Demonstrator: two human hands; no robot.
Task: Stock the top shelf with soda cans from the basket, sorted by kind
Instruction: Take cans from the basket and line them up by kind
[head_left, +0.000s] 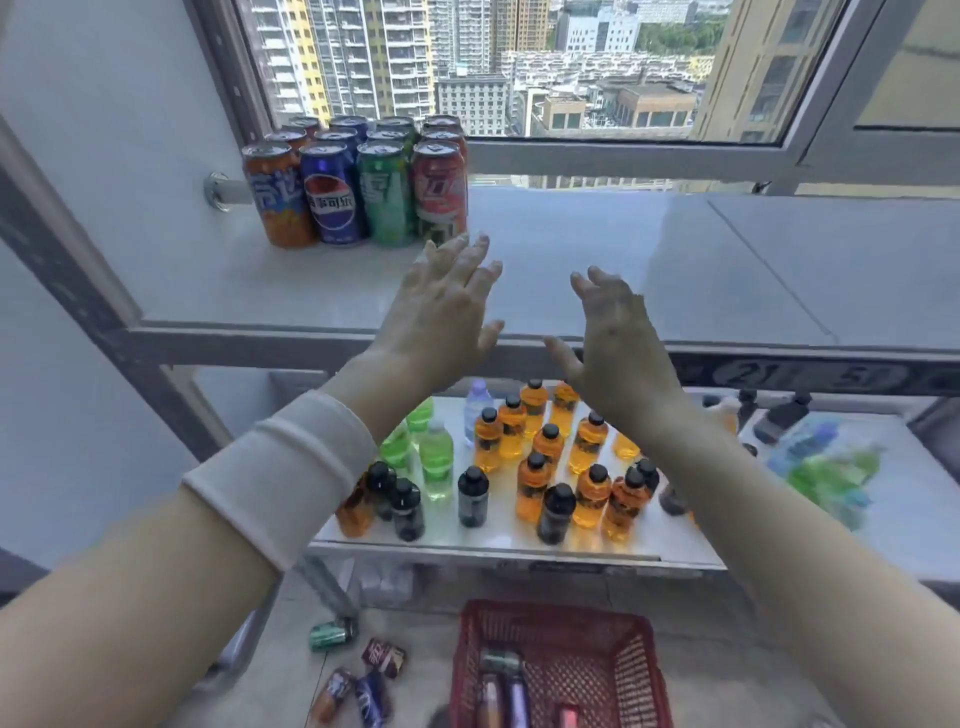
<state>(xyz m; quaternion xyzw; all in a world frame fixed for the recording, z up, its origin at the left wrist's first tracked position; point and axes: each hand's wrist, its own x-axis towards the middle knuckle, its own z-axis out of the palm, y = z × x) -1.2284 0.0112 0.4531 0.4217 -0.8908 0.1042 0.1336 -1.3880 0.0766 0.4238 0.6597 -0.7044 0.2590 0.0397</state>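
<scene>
Just up and left of the left hand (441, 312), whose fingers (467, 254) are spread straight and hold nothing, the soda cans (358, 171) stand on the top shelf (675, 260) in four files by kind: orange, blue, green, then red. The front red can (440, 189) is closest to those fingertips; whether they touch cannot be told. To the right, the right hand (618, 353) hovers over the shelf's front edge, its fingers (597, 283) loosely extended and empty. Far below both hands' fingers, loose cans (358, 670) lie on the floor, and right of them sits the red basket (462, 665) with a few cans inside.
</scene>
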